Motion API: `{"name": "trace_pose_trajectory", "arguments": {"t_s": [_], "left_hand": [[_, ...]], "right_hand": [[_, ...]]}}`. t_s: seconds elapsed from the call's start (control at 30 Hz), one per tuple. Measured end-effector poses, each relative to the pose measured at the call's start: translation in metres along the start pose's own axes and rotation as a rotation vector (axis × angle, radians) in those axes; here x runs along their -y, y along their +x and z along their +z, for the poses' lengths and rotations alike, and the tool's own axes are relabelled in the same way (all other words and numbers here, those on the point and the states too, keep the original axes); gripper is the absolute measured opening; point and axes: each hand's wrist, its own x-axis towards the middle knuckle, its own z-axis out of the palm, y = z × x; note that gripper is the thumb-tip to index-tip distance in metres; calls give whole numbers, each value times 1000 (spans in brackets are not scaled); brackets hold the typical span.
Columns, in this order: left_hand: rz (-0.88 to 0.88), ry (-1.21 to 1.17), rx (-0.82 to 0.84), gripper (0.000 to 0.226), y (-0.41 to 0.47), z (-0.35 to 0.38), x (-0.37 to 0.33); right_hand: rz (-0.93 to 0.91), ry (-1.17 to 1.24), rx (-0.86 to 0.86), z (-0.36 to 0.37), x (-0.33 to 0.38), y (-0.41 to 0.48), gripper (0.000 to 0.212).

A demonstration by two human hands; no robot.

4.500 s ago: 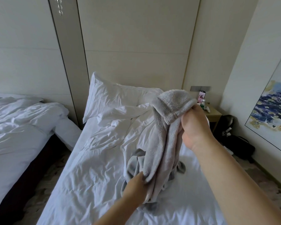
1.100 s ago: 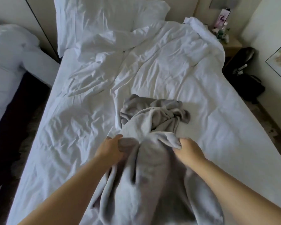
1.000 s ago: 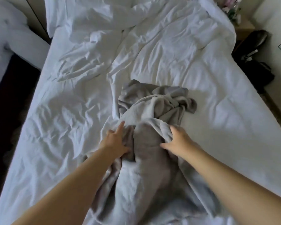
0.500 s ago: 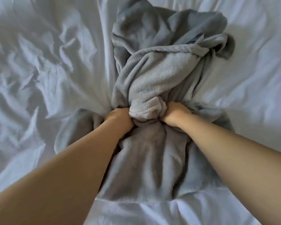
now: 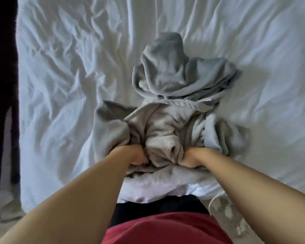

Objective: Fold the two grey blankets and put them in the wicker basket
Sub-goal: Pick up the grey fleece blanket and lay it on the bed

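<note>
Grey fleece blanket bunched on white bed sheet, clenched in fists of left hand and right hand. Second grey blanket crumpled just behind, touching.

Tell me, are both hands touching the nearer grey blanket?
Touching. Head view: left hand and right hand each grip bunched folds of the nearer grey blanket.

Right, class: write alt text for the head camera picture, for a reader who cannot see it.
A person's left hand and right hand each grip a bunched grey blanket lying on a rumpled white bed, seen from above. A second grey blanket lies crumpled just beyond it.
</note>
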Motion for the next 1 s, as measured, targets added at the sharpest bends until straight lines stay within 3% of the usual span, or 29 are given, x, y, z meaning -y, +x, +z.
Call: {"name": "trace_pose_trajectory", "arguments": {"t_s": [0.1, 0.2, 0.27, 0.37, 0.4, 0.47, 0.53, 0.6, 0.7, 0.83, 0.87, 1.0], "left_hand": [[-17, 67, -13, 50, -26, 8, -1], [21, 149, -195, 49, -73, -41, -17], [79, 3, -499, 34, -133, -118, -34], [294, -234, -1159, 11, -284, -258, -70], [372, -286, -1371, 21, -341, -294, -82], [480, -328, -1681, 71, -452, -341, -101], [490, -312, -1804, 112, -541, -362, -107], [501, -254, -1861, 124, -591, -365, -100], [505, -157, -1922, 106, -609, -353, -83], [460, -20, -2077, 23, -592, -336, -63], [458, -5, -2067, 14, -584, -333, -58], [470, 10, -2005, 24, -547, -329, -40]], "right_hand": [[47, -53, 48, 20, 8, -30, 28], [25, -25, -163, -26, 18, -84, 18], [-4, 83, -541, -107, 20, -162, 31], [-106, 321, -1215, -231, 20, -351, 38], [-156, 382, -1450, -257, 20, -419, 40], [-249, 398, -1862, -279, 18, -539, 58], [-314, 378, -2073, -278, 12, -626, 73], [-378, 386, -2170, -268, 4, -676, 58], [-428, 334, -2276, -248, -8, -693, 11], [-409, 318, -2363, -230, -19, -672, 21], [-401, 332, -2358, -228, -21, -665, 22], [-327, 381, -2250, -224, -26, -627, 24]]}}
